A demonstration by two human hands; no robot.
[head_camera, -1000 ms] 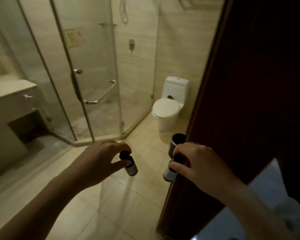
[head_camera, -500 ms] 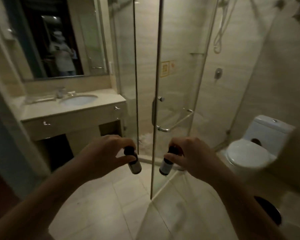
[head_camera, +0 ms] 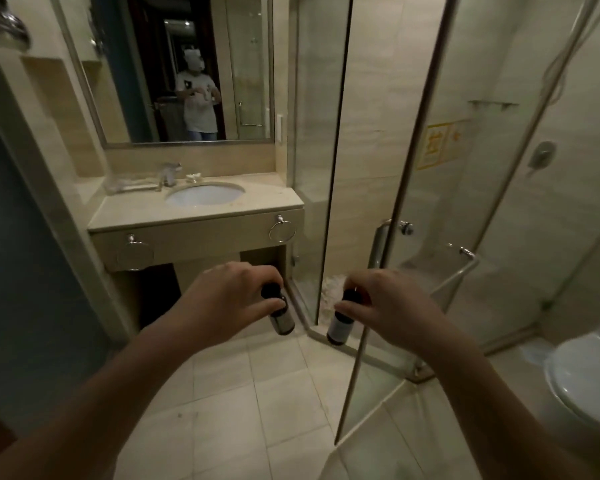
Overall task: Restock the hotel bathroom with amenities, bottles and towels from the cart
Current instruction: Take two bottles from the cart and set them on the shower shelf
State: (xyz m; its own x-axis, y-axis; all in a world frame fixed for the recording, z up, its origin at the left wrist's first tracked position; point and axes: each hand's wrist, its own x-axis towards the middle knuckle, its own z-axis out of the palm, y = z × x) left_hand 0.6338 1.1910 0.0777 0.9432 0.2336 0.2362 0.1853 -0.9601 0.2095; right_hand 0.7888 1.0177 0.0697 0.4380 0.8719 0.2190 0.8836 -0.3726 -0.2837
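Vanity nearer — bottles in hands

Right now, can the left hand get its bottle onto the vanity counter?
Probably yes: left hand grips its bottle in front of the vanity counter, nothing between; a step closer looks needed.

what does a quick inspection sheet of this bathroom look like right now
surface: beige stone vanity counter with oval white sink, chrome tap.
job's things: two small dark bottles with black caps, left bottle, right bottle, both held above the tiled floor.
clutter: small white item behind the sink, too small to identify.
grippers: left hand and right hand, each in a fingertip grip at its bottle's top.
cables: nothing seen.
surroundings: wall mirror, glass shower door ajar, white toilet, two chrome towel rings.
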